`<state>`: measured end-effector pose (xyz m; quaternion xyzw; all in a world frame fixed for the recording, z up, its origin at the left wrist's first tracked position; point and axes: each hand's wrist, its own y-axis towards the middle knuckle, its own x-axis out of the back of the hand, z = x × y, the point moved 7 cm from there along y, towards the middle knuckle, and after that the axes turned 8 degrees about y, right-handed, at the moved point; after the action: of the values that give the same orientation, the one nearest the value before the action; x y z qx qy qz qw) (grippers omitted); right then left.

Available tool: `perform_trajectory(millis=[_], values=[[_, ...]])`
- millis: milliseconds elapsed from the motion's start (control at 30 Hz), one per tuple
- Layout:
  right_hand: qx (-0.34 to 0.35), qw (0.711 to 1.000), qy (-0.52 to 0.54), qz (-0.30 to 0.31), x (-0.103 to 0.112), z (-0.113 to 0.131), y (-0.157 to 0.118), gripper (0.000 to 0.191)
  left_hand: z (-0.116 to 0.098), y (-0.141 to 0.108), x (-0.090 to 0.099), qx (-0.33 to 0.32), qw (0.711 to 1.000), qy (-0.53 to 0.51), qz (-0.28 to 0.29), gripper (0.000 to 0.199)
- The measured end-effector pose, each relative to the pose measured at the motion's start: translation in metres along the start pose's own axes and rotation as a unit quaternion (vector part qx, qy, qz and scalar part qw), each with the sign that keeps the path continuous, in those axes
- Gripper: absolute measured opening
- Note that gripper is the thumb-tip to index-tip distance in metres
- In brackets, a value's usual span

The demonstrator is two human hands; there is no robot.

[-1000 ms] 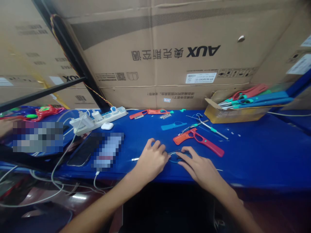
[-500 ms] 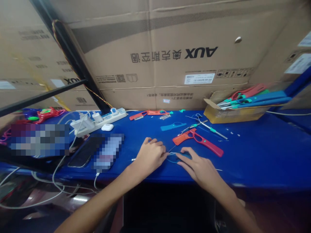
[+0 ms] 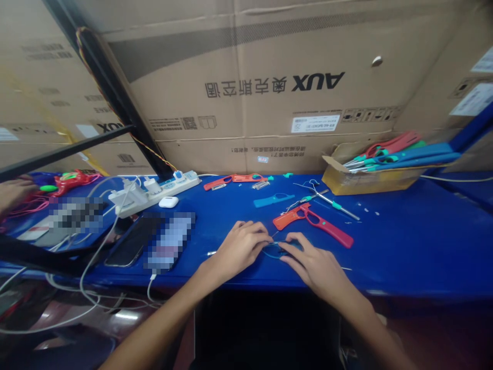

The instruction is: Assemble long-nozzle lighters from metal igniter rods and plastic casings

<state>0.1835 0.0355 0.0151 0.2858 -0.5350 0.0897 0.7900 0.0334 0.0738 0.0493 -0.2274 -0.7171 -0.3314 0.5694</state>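
Note:
My left hand (image 3: 244, 246) is closed, its fingertips pinching thin wires (image 3: 274, 243) at the edge of a blue plastic lighter shell (image 3: 272, 255). My right hand (image 3: 318, 264) grips the same shell from the right between thumb and fingers, covering much of it. Just beyond both hands lies a red and orange lighter casing (image 3: 327, 229). A loose blue lighter half (image 3: 273, 200) rests farther back. Beside it is a metal lighter tube with a teal collar (image 3: 337, 206) and loose wires. What sits inside the held shell is mostly hidden.
An open carton (image 3: 370, 182) full of lighters stands back right. More orange casing pieces (image 3: 246, 178) lie along the cardboard. At left are a power strip (image 3: 188, 181), an earbud case (image 3: 168, 202) and two phones (image 3: 171, 241). Another person's hand (image 3: 15, 192) is at far left.
My left hand's fingers have shifted slightly right and forward over the shell. My right hand keeps nearly the same place. The other person's hand at far left shows more.

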Motion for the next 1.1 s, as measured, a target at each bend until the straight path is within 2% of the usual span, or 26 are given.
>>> perform_trajectory(millis=[167, 467, 700, 1100], values=[[-0.001, 1.0, -0.007, 0.004, 0.002, 0.002, 0.001, 0.037, -0.003, -0.001, -0.001, 0.004, 0.999, 0.029, -0.028, 0.022], [-0.003, 1.0, -0.001, 0.012, 0.002, 0.001, 0.002, 0.037, 0.002, -0.003, -0.007, 0.081, 0.995, -0.042, -0.037, 0.018], [-0.006, 1.0, 0.008, 0.004, 0.003, 0.002, 0.001, 0.036, -0.017, -0.011, -0.006, 0.005, 0.992, 0.119, -0.041, 0.02], [-0.005, 1.0, 0.005, 0.0, 0.006, 0.004, 0.001, 0.041, -0.039, -0.017, -0.02, 0.055, 0.973, 0.218, -0.055, 0.015]])
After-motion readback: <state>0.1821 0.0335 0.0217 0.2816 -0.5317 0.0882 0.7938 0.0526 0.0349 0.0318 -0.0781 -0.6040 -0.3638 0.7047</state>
